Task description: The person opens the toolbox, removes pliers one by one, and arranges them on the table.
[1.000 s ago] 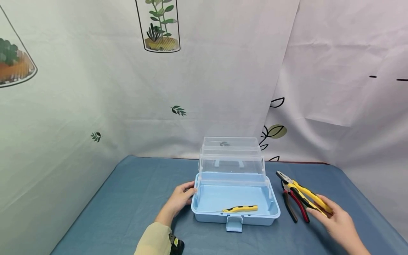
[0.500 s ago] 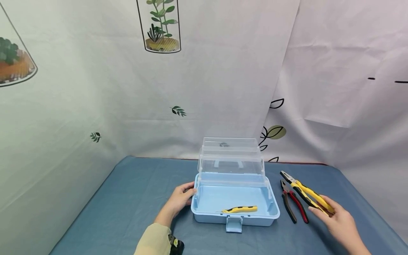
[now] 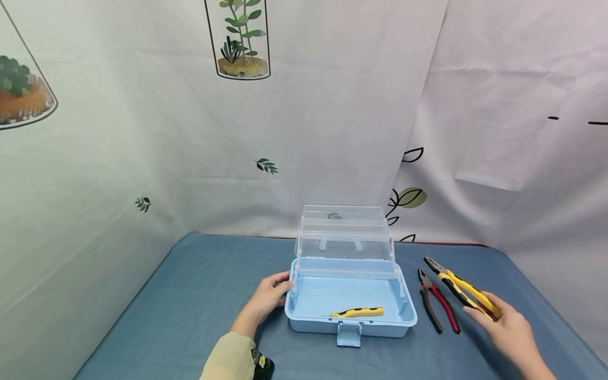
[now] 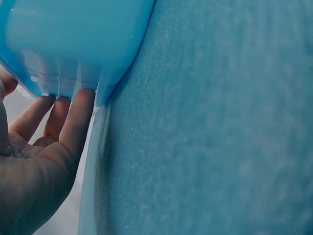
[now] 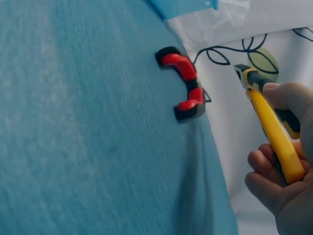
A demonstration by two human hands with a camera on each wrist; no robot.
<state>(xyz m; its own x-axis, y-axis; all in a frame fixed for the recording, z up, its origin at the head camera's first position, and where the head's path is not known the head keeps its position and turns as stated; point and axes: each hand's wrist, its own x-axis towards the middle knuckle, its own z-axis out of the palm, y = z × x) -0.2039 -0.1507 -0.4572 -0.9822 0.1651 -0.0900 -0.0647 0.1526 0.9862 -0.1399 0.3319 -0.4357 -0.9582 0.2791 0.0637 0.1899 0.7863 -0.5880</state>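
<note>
My left hand [image 3: 267, 294] holds the left side of a light blue toolbox [image 3: 350, 327], thumb at its rim and fingertips against the outer wall in the left wrist view. The transparent lid [image 3: 349, 237] stands raised at the back. Inside, near the front, lies a yellow-and-black handled tool [image 3: 358, 312]. To the right of the box, my right hand [image 3: 510, 327] grips yellow-and-black pliers [image 3: 467, 290] by the handles, their nose pointing away to the back left. In the right wrist view the pliers [image 5: 274, 132] sit between thumb and fingers, raised above the cloth.
Red-and-black handled pliers [image 3: 439, 303] lie on the blue cloth [image 3: 204, 306] between the toolbox and my right hand. An unfastened latch [image 3: 349, 335] hangs at the box front. A pale printed curtain [image 3: 342, 132] closes off the back and sides.
My right hand has moved slightly right with the yellow-and-black pliers, which no longer overlap the red-and-black pair in the head view. The left hand and the toolbox stay put.
</note>
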